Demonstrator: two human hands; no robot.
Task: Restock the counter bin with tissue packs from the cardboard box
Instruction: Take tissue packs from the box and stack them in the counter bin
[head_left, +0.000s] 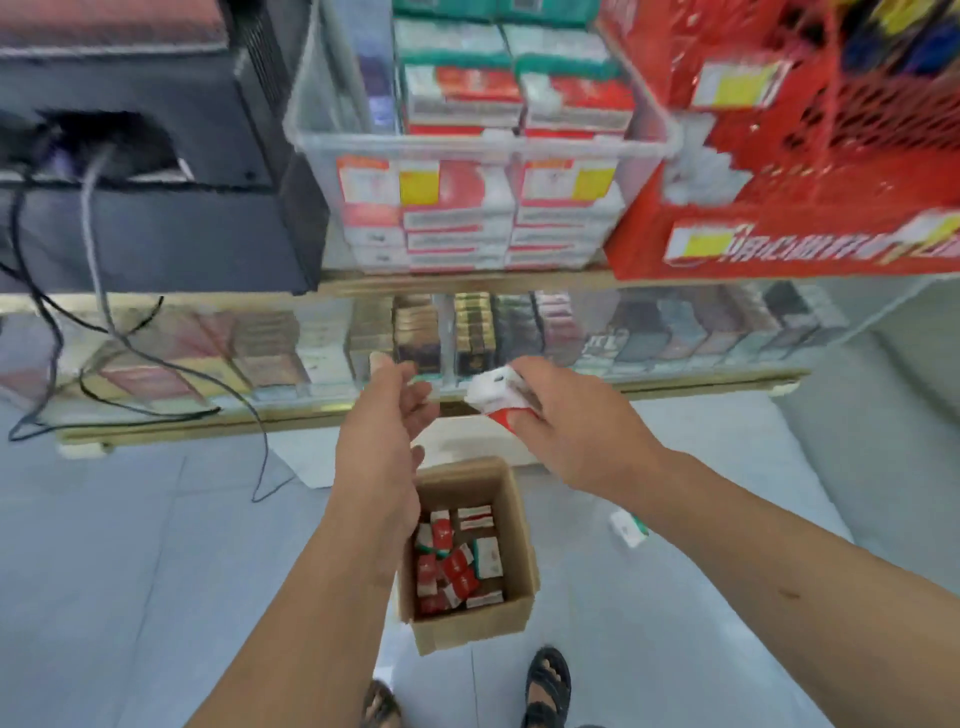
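The right hand (571, 426) grips a red-and-white tissue pack (493, 392) above the floor's cardboard box (470, 631); the left hand (384, 421) hangs open, empty. Best lift it over the rim of the clear counter bin (483, 148), then lay it flat on the stacks.

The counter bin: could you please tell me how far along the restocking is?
The clear bin already holds stacked packs. The right hand grips one tissue pack; the left hand is empty. Many loose packs are left in the cardboard box.
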